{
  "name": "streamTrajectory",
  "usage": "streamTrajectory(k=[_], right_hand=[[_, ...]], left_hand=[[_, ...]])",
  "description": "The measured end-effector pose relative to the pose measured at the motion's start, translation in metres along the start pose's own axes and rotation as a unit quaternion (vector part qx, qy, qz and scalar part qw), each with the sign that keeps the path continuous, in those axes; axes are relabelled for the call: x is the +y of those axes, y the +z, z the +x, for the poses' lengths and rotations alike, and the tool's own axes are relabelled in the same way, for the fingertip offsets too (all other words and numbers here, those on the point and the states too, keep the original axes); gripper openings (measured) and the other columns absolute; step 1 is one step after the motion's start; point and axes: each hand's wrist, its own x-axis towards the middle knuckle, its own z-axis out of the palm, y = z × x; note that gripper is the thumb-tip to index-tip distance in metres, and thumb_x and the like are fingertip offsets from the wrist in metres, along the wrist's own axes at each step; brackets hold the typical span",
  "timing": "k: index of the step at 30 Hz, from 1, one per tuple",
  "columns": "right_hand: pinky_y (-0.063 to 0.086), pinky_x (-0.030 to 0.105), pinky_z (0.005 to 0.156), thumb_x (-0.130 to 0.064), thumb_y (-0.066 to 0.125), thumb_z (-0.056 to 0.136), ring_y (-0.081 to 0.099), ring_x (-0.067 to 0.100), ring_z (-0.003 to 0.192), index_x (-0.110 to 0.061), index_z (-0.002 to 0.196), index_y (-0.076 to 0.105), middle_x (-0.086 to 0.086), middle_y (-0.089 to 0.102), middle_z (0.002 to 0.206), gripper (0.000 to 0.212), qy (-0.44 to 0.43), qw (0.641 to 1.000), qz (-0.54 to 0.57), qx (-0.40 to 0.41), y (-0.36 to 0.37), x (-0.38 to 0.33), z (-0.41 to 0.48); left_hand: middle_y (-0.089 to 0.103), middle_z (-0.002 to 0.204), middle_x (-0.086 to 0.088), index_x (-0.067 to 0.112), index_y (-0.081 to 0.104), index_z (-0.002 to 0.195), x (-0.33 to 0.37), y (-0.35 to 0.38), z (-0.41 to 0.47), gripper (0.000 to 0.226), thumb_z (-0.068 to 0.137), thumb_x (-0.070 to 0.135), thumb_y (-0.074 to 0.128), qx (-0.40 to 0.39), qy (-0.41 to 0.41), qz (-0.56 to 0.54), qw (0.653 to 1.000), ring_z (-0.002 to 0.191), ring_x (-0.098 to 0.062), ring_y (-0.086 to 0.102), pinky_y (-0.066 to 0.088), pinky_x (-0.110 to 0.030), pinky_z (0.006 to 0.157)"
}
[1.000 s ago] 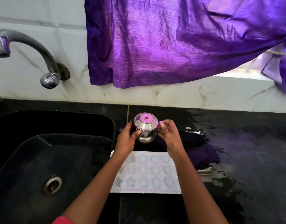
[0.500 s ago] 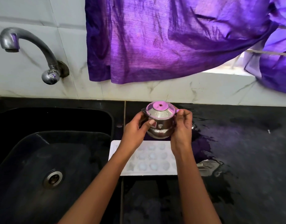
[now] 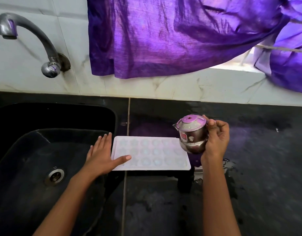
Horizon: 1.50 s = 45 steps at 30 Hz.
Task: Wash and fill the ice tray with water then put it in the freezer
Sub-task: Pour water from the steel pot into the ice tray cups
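On the black bench (image 3: 252, 188), just right of the sink (image 3: 36, 155): ice tray (image 3: 152, 153), white, lying flat with cells upward, its left end close to the sink's edge.

Left hand (image 3: 100, 155): flat, palm down, fingers (image 3: 104, 141) straight and spread, holding nothing; thumb tip rests on the tray's near-left corner, the rest of the hand lies beside the tray.

Right hand (image 3: 216, 140): fingers (image 3: 221, 126) wrapped round a small lidded steel jug (image 3: 192, 133), held over the tray's far-right corner, spout to the left, roughly upright. No stream of water shows.

Far left, on the tiled wall: tap (image 3: 29, 34), not running. Drain (image 3: 54, 176) in the sink floor. Purple cloth (image 3: 164, 36) hanging over the wall behind.

Wet patches across the bench to the right.

Progress, as judged: tray out of the sink and set level, so washing appears finished. Filling looks about to begin or only partly done; cells are pale and blurred, and whether any hold water cannot be told. Pouring and the carry to the freezer remain. No freezer in view.
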Motion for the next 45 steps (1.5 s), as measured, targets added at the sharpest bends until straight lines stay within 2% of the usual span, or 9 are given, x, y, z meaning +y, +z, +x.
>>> streamTrajectory(k=[4,6,10,14,18,24,32,42,45], right_hand=[[0.052,0.018,0.072,-0.029,0.068,0.077,0.067,0.01,0.088,-0.02,0.076,0.05,-0.002,0.067,0.086,0.02,-0.014,0.999,-0.036,0.015,-0.012,-0.001,0.003],[0.053,0.023,0.078,-0.015,0.064,0.085,0.067,0.011,0.091,-0.02,0.075,0.05,-0.007,0.069,0.082,0.018,-0.018,0.998,-0.056,0.02,-0.017,-0.002,0.005],[0.052,0.028,0.082,-0.014,0.065,0.086,0.066,0.016,0.095,-0.021,0.075,0.051,-0.011,0.069,0.078,0.019,-0.025,0.995,-0.09,0.014,-0.023,-0.005,0.006],[0.053,0.024,0.081,-0.011,0.063,0.086,0.066,0.008,0.089,-0.02,0.076,0.05,-0.016,0.071,0.073,0.018,-0.028,0.994,-0.107,0.003,-0.023,-0.007,0.005],[0.051,0.026,0.079,-0.011,0.065,0.085,0.064,-0.003,0.078,-0.021,0.074,0.05,-0.022,0.068,0.067,0.021,-0.033,0.991,-0.133,0.009,-0.022,-0.009,0.005],[0.049,0.013,0.065,-0.012,0.068,0.083,0.059,-0.009,0.068,-0.023,0.071,0.05,-0.016,0.064,0.068,0.024,-0.045,0.986,-0.157,0.016,-0.021,-0.009,0.004],[0.046,0.01,0.058,-0.018,0.07,0.082,0.053,0.002,0.066,-0.027,0.066,0.051,-0.011,0.06,0.067,0.026,-0.053,0.982,-0.18,0.025,-0.023,-0.014,0.009],[0.048,0.021,0.066,-0.022,0.071,0.08,0.055,0.005,0.069,-0.029,0.066,0.052,-0.01,0.06,0.068,0.024,-0.055,0.98,-0.191,0.016,-0.026,-0.02,0.008],[0.048,0.018,0.066,-0.021,0.071,0.08,0.055,0.002,0.068,-0.028,0.067,0.052,-0.012,0.06,0.067,0.024,-0.056,0.981,-0.187,0.013,-0.024,-0.021,0.006]], left_hand=[[-0.012,0.158,0.003,0.016,-0.012,0.149,0.0,0.011,-0.002,0.14,0.036,0.092,0.024,-0.014,0.003,-0.015,1.0,0.145,-0.013,-0.012,0.0,-0.042,0.117],[-0.015,0.158,0.004,0.017,-0.014,0.148,0.002,0.015,-0.001,0.143,0.034,0.093,0.028,-0.022,0.005,-0.017,1.0,0.144,-0.012,-0.014,-0.003,-0.042,0.117],[-0.012,0.158,0.005,0.023,-0.014,0.148,0.0,0.023,-0.001,0.145,0.032,0.091,0.04,-0.023,0.019,-0.035,0.999,0.144,-0.012,-0.014,-0.003,-0.044,0.117],[-0.008,0.159,0.005,0.023,-0.013,0.149,-0.003,0.029,-0.001,0.146,0.036,0.089,0.053,-0.012,0.026,-0.062,0.998,0.144,-0.011,-0.012,-0.002,-0.045,0.117],[-0.009,0.159,0.006,0.024,-0.012,0.149,-0.004,0.032,-0.002,0.145,0.033,0.089,0.046,-0.003,0.031,-0.079,0.996,0.144,-0.009,-0.013,-0.004,-0.044,0.117],[-0.01,0.158,0.007,0.023,-0.013,0.148,-0.002,0.03,-0.006,0.131,0.058,0.074,0.067,-0.001,0.028,-0.073,0.997,0.143,-0.008,-0.013,-0.007,-0.043,0.117],[-0.01,0.158,0.007,0.025,-0.013,0.148,-0.002,0.03,-0.006,0.142,0.034,0.089,0.043,-0.001,0.028,-0.082,0.996,0.144,-0.008,-0.012,-0.007,-0.044,0.116],[-0.006,0.159,0.005,0.026,-0.011,0.148,-0.003,0.034,-0.005,0.142,0.035,0.089,0.046,0.007,0.03,-0.084,0.996,0.145,-0.01,-0.009,-0.004,-0.046,0.116],[-0.008,0.159,0.004,0.023,-0.012,0.149,-0.001,0.032,-0.006,0.138,0.05,0.082,0.064,-0.004,0.023,-0.081,0.996,0.145,-0.011,-0.011,-0.005,-0.046,0.117]])
